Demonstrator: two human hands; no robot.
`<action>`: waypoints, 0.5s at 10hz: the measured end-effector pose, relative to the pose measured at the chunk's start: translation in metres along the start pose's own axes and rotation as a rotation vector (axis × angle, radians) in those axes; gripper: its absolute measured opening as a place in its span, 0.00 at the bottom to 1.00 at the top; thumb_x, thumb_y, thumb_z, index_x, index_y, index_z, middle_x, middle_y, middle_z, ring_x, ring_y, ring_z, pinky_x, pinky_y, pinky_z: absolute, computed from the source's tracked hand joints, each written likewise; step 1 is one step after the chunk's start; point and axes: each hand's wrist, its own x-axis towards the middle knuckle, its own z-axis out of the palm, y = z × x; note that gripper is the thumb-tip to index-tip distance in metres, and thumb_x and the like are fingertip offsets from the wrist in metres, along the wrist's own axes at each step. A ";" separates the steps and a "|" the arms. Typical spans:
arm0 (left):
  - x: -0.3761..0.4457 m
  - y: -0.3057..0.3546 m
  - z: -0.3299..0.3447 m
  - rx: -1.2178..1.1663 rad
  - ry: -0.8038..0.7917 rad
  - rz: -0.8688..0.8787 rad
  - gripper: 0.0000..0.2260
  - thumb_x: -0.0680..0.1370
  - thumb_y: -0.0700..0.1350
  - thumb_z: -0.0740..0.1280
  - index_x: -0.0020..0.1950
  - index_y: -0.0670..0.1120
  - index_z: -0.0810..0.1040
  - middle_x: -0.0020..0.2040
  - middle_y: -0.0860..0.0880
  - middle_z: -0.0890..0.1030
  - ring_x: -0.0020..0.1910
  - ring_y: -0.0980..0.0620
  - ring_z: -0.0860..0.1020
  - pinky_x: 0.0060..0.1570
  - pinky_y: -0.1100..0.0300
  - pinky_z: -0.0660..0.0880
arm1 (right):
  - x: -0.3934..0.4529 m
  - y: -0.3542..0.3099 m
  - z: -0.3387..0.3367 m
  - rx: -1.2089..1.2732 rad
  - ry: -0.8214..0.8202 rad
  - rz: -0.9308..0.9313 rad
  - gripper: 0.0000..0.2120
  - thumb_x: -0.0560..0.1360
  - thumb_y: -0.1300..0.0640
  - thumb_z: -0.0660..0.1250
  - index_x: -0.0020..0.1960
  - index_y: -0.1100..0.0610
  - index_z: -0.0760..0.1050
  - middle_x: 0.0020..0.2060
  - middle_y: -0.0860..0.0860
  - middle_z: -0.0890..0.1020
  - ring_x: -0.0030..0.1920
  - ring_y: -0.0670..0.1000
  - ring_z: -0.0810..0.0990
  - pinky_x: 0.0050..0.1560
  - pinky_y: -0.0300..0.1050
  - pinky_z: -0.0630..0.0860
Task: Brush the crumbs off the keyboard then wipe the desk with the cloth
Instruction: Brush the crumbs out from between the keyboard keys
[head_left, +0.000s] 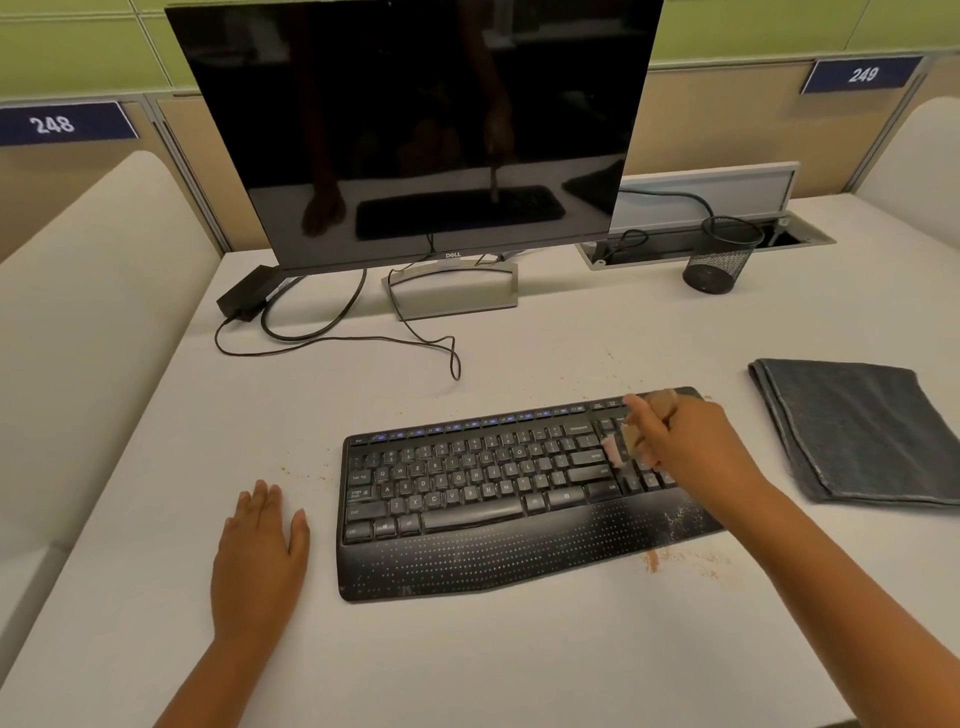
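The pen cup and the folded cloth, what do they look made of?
The pen cup looks like black wire mesh, likely metal: the desk shows through its wall. The folded cloth looks like soft grey terry or microfibre, with a matte, napped surface and stitched edges.

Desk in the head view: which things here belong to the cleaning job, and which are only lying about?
Belong to the job:
keyboard
brush, gripped by the right hand
folded cloth
crumbs
desk

Only lying about:
monitor
power adapter with its cable
mesh cup

The left hand rests flat on the desk.
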 end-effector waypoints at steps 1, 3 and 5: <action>0.000 0.000 0.000 0.001 -0.003 0.000 0.22 0.79 0.46 0.57 0.71 0.36 0.64 0.72 0.40 0.63 0.73 0.44 0.59 0.71 0.51 0.53 | -0.008 0.005 0.000 0.049 -0.042 0.043 0.24 0.81 0.48 0.55 0.37 0.62 0.79 0.28 0.54 0.82 0.31 0.54 0.81 0.43 0.53 0.79; -0.001 0.001 0.001 -0.002 0.006 0.003 0.22 0.79 0.46 0.57 0.71 0.36 0.64 0.72 0.40 0.63 0.73 0.44 0.59 0.71 0.51 0.53 | -0.008 0.011 -0.012 0.005 -0.186 0.176 0.25 0.81 0.49 0.55 0.32 0.61 0.77 0.21 0.50 0.77 0.23 0.50 0.76 0.35 0.45 0.78; 0.000 -0.001 0.002 0.005 -0.006 -0.003 0.23 0.79 0.47 0.56 0.71 0.37 0.63 0.73 0.41 0.63 0.73 0.44 0.58 0.71 0.51 0.53 | 0.009 0.009 -0.021 0.133 0.054 0.099 0.20 0.79 0.45 0.56 0.42 0.57 0.79 0.27 0.50 0.80 0.29 0.47 0.79 0.37 0.44 0.78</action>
